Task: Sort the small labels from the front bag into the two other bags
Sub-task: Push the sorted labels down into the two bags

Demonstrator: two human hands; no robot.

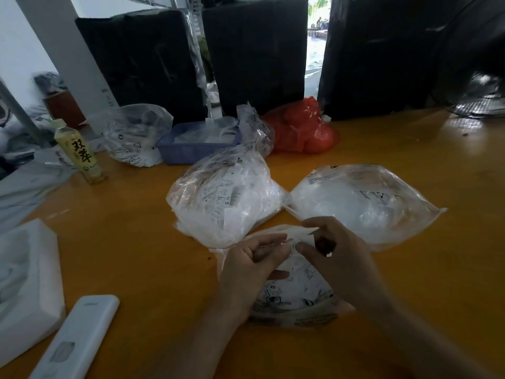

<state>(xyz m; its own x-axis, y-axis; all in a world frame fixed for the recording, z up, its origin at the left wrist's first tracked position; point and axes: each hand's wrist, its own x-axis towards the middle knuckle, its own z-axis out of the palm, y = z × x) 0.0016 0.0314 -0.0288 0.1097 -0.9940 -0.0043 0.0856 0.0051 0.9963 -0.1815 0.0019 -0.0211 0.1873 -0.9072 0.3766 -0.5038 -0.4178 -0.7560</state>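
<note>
The front bag (295,302), clear plastic with printed small labels inside, lies on the yellow table right under my hands. My left hand (251,266) and my right hand (336,253) meet above its mouth, and together they pinch a small white label (293,246) between the fingertips. Behind on the left sits a bulging clear bag (226,198) full of white labels. Behind on the right lies a flatter clear bag (363,203) with white contents.
A green tea bottle (82,154), another clear bag (136,135), a blue tray (196,146) and a red bag (303,129) stand further back. White foam (27,283) and a white remote (79,335) lie at the left front. Black wrapped bales (257,50) line the far edge.
</note>
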